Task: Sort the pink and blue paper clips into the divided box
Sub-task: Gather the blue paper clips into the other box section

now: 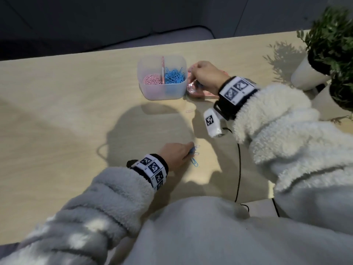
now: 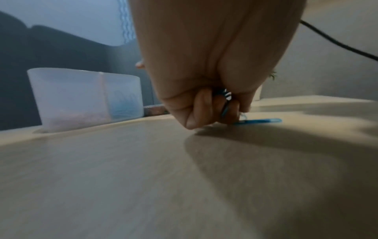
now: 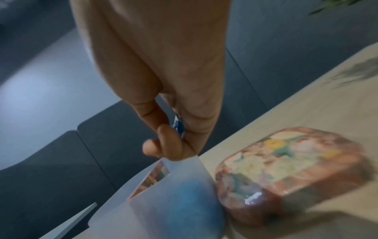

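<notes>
The divided box [image 1: 162, 78] stands at the far side of the bench [image 1: 57, 115], pink clips left of its divider and blue clips right, so each colour has its own half. The right hand [image 1: 205, 75] hovers at the box's right rim, fingers [image 3: 169, 142] pinched on something blue, probably to drop it in. The left hand [image 1: 176, 155] gathers blue clips [image 1: 193, 151] near the front edge, fingers curled round them. One blue clip [image 1: 194, 162] and one pink clip [image 1: 189, 111] lie loose.
</notes>
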{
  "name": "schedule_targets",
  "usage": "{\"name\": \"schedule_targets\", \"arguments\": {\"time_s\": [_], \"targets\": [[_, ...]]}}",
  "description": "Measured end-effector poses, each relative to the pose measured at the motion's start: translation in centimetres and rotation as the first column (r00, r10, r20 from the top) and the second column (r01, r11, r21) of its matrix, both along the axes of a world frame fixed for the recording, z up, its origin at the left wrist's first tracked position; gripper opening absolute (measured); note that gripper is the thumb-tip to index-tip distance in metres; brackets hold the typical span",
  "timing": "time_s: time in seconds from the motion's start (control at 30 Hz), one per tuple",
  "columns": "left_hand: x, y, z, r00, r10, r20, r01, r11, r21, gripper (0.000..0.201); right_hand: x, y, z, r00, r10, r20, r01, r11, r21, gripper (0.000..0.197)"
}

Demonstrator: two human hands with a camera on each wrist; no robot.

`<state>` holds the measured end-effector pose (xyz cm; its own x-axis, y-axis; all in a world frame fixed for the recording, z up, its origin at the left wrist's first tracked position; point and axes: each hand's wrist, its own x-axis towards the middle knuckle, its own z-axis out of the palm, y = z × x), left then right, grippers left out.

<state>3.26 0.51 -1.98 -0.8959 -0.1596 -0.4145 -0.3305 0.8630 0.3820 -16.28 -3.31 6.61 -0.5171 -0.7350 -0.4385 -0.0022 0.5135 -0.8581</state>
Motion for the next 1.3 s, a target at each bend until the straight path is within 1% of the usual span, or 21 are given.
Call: {"name": "schedule_targets", "arguments": {"time_s": [0.13, 0.17, 0.23, 0.27, 0.33, 0.4, 0.47, 0.53, 0.57, 0.67, 0.77, 0.83, 0.9, 0.97, 1.0, 1.07, 1.1, 1.13, 1.17, 1.23, 1.3], "targets": [[-0.1, 0.6, -0.4, 0.997, -0.057, 0.052, 0.06, 0.997, -0.052, 0.027, 0.6, -4.0, 0.4, 0.997, 0.057, -0.056, -0.056, 0.998, 0.02, 0.02], [-0.1, 0.7, -0.4, 0.996, -0.061, 0.06, 0.065, 0.997, -0.051, 0.03, 0.6, -4.5, 0.4, 0.988, 0.096, -0.121, -0.09, 0.994, 0.058, 0.022], [0.0, 0.8, -0.5, 0.995, -0.061, 0.073, 0.063, 0.997, -0.036, 0.033, 0.3, -4.8, 0.4, 0.944, 0.183, -0.274, -0.152, 0.98, 0.13, 0.037], [0.0, 0.8, -0.5, 0.995, -0.063, 0.077, 0.065, 0.997, -0.029, 0.033, 0.2, -4.5, 0.5, 0.927, 0.176, -0.331, -0.144, 0.982, 0.119, 0.039], [0.2, 0.6, -0.7, 0.993, -0.083, 0.087, 0.086, 0.996, -0.034, 0.033, 0.2, -3.1, 0.2, 0.918, 0.097, -0.384, -0.101, 0.995, 0.011, 0.032], [0.4, 0.3, -1.0, 0.989, -0.107, 0.102, 0.112, 0.992, -0.05, 0.034, 0.5, -0.8, -0.7, 0.934, 0.053, -0.353, -0.076, 0.996, -0.051, 0.021], [0.7, 0.0, -1.2, 0.986, -0.119, 0.116, 0.125, 0.991, -0.048, 0.034, 1.0, 1.9, -2.3, 0.911, 0.163, -0.379, -0.156, 0.987, 0.048, 0.017], [1.1, -0.3, -1.3, 0.984, -0.135, 0.119, 0.142, 0.989, -0.051, 0.032, 1.3, 4.1, -4.5, 0.846, 0.305, -0.437, -0.244, 0.951, 0.19, 0.015], [1.3, -0.5, -1.2, 0.983, -0.144, 0.118, 0.151, 0.987, -0.061, 0.031, 1.3, 4.7, -5.7, 0.816, 0.344, -0.464, -0.261, 0.936, 0.236, 0.014], [1.6, -0.7, -0.9, 0.977, -0.166, 0.132, 0.181, 0.978, -0.108, 0.031, 1.1, 5.5, -8.3, 0.793, 0.342, -0.503, -0.23, 0.934, 0.273, 0.014], [1.4, -1.0, -0.8, 0.977, -0.141, 0.157, 0.165, 0.975, -0.152, 0.022, 1.0, 5.2, -9.2, 0.797, 0.314, -0.515, -0.213, 0.945, 0.246, 0.013], [1.1, -1.6, -0.5, 0.982, -0.097, 0.16, 0.122, 0.98, -0.155, 0.021, 0.9, 5.0, -9.3, 0.8, 0.322, -0.506, -0.215, 0.942, 0.26, 0.004], [0.9, -2.5, 0.1, 0.987, -0.041, 0.154, 0.067, 0.983, -0.169, 0.024, 0.7, 5.0, -9.2, 0.819, 0.349, -0.456, -0.227, 0.926, 0.3, 0.012], [0.7, -3.9, 1.0, 0.989, 0.038, 0.14, -0.012, 0.984, -0.175, 0.026, 0.7, 5.4, -9.0, 0.82, 0.399, -0.41, -0.263, 0.899, 0.35, 0.013], [0.6, -4.7, 1.6, 0.989, 0.092, 0.118, -0.076, 0.988, -0.138, 0.025, 0.8, 5.8, -9.0, 0.803, 0.435, -0.406, -0.29, 0.882, 0.371, 0.013], [-0.2, -6.2, 3.4, 0.969, 0.246, -0.004, -0.245, 0.968, 0.042, 0.023, 1.2, 7.0, -9.2, 0.749, 0.493, -0.442, -0.327, 0.856, 0.401, 0.014], [-0.9, -7.0, 4.5, 0.939, 0.333, -0.09, -0.321, 0.939, 0.126, 0.022, 1.4, 7.7, -9.3, 0.725, 0.502, -0.472, -0.331, 0.854, 0.401, 0.014], [-2.0, -8.0, 5.6, 0.898, 0.406, -0.168, -0.381, 0.91, 0.163, 0.022, 1.7, 8.4, -9.4, 0.712, 0.498, -0.495, -0.333, 0.86, 0.387, 0.014], [-3.3, -9.1, 6.5, 0.855, 0.47, -0.219, -0.445, 0.882, 0.158, 0.022, 1.9, 9.0, -9.6, 0.713, 0.487, -0.504, -0.339, 0.869, 0.36, 0.014], [-6.1, -11.6, 7.8, 0.776, 0.578, -0.253, -0.57, 0.814, 0.113, 0.027, 2.0, 9.9, -9.6, 0.756, 0.453, -0.473, -0.351, 0.89, 0.291, 0.01], [-8.9, -13.6, 8.6, 0.734, 0.641, -0.225, -0.645, 0.761, 0.068, 0.035, 1.8, 10.6, -9.5, 0.803, 0.402, -0.441, -0.325, 0.914, 0.241, 0.008]]}}
